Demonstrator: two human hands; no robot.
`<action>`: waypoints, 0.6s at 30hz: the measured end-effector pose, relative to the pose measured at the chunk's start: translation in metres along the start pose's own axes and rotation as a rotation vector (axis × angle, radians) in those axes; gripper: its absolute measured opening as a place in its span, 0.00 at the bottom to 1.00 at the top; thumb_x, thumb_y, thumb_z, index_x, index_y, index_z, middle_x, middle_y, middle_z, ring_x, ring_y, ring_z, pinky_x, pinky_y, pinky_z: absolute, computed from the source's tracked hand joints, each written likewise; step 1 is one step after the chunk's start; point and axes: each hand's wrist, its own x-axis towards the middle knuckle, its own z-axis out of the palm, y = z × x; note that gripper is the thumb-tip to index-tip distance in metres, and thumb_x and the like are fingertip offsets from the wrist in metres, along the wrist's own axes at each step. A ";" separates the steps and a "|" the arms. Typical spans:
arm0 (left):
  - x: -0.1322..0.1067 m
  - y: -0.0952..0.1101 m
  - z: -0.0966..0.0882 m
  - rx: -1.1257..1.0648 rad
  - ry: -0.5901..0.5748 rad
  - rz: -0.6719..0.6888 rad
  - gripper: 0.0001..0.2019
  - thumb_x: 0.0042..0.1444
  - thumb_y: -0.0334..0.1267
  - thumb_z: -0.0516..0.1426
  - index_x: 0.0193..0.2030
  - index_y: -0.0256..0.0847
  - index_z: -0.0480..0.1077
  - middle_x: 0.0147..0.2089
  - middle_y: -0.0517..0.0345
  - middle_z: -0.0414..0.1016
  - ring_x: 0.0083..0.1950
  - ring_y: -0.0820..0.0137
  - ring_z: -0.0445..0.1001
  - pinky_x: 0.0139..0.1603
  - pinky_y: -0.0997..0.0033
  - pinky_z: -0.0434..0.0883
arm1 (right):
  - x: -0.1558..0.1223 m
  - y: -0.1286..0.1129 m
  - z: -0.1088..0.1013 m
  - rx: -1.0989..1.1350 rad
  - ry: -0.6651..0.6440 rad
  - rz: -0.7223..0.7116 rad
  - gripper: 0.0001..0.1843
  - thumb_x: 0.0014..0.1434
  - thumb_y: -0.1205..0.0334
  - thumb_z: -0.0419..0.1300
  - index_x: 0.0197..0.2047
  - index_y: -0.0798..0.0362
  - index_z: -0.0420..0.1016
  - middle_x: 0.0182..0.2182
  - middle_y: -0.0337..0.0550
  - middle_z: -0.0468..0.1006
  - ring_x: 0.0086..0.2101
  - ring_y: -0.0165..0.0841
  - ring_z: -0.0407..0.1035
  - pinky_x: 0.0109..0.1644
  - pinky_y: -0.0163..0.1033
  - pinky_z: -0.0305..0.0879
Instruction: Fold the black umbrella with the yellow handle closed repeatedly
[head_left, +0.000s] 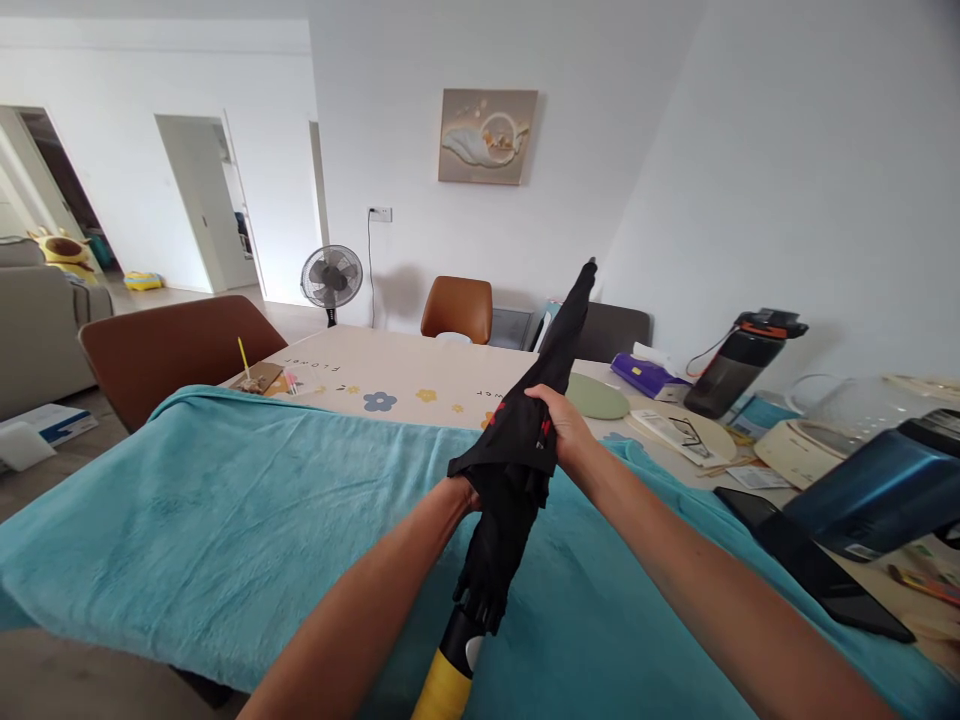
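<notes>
I hold a folded black umbrella [517, 480] slanting up and away from me over a teal blanket [225, 520]. Its tip points toward the far wall and its yellow handle [444, 690] is at the bottom edge. My right hand [564, 425] is wrapped round the gathered black canopy from the right. My left hand [459, 492] reaches in from the left and is mostly hidden under the loose fabric folds, so its fingers do not show.
The blanket covers the near part of a flower-print table [405, 375]. At the right lie a black tablet [810, 560], a dark water bottle [739, 365], papers and a blue appliance [877, 490]. Brown chairs [172, 350] and a floor fan [331, 278] stand beyond.
</notes>
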 end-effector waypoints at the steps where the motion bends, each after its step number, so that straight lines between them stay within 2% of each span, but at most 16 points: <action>1: -0.002 0.000 0.000 0.038 -0.023 -0.043 0.20 0.60 0.45 0.42 0.48 0.38 0.68 0.31 0.50 0.70 0.32 0.68 0.71 0.30 0.68 0.67 | 0.001 0.001 0.000 0.006 0.011 -0.016 0.03 0.48 0.68 0.54 0.26 0.57 0.68 0.16 0.43 0.73 0.19 0.33 0.69 0.23 0.35 0.68; 4: -0.008 0.003 0.002 0.136 -0.149 -0.173 0.21 0.59 0.47 0.43 0.44 0.36 0.70 0.31 0.49 0.71 0.30 0.66 0.72 0.31 0.63 0.67 | 0.003 0.002 0.000 0.018 0.055 -0.074 0.03 0.47 0.68 0.55 0.23 0.55 0.66 0.14 0.40 0.71 0.17 0.31 0.66 0.21 0.33 0.66; 6: -0.009 0.004 0.003 0.130 -0.239 -0.191 0.21 0.59 0.47 0.42 0.42 0.36 0.70 0.35 0.47 0.71 0.35 0.64 0.73 0.35 0.61 0.67 | 0.004 0.001 -0.001 0.006 0.087 -0.102 0.03 0.47 0.66 0.56 0.23 0.55 0.66 0.13 0.38 0.70 0.15 0.30 0.65 0.19 0.33 0.65; 8: -0.007 0.004 0.004 0.102 -0.277 -0.201 0.22 0.59 0.47 0.42 0.42 0.35 0.70 0.37 0.46 0.71 0.38 0.62 0.73 0.36 0.61 0.67 | 0.005 0.000 -0.002 -0.022 0.129 -0.098 0.04 0.47 0.64 0.57 0.23 0.54 0.66 0.12 0.38 0.69 0.14 0.30 0.63 0.17 0.33 0.63; 12: -0.002 0.000 0.000 0.082 -0.239 -0.261 0.22 0.59 0.46 0.41 0.41 0.34 0.70 0.35 0.45 0.70 0.36 0.62 0.73 0.30 0.66 0.66 | 0.005 0.002 -0.006 -0.050 0.160 -0.103 0.05 0.47 0.63 0.56 0.23 0.55 0.67 0.13 0.40 0.70 0.15 0.31 0.64 0.17 0.34 0.63; 18: -0.002 -0.009 -0.008 0.044 -0.106 -0.252 0.18 0.59 0.40 0.43 0.45 0.36 0.69 0.28 0.52 0.68 0.26 0.70 0.69 0.25 0.72 0.64 | 0.008 0.006 -0.010 -0.081 -0.011 -0.031 0.06 0.51 0.64 0.55 0.26 0.57 0.69 0.18 0.44 0.74 0.21 0.33 0.69 0.25 0.35 0.68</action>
